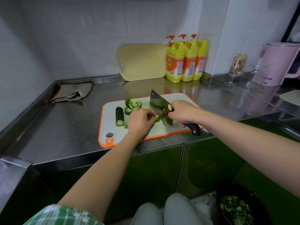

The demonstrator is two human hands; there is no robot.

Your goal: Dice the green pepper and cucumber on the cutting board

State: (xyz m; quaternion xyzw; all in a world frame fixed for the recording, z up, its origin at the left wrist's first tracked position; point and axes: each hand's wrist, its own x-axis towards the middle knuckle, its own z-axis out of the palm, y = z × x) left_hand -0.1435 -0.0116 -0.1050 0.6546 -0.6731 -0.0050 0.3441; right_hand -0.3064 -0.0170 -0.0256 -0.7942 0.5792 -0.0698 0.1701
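Beyond the plaid sleeve (61,215), pepper strips (158,119) were pinched by the left hand (139,122), just left of the cleaver (157,103) gripped by the right hand (182,113).

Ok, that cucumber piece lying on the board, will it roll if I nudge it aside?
Probably. The cucumber lies on its round side on the smooth board, so a sideways push should roll it. Its bumpy skin may slow that a little. It looks straight and solid, so it should lift stiffly.
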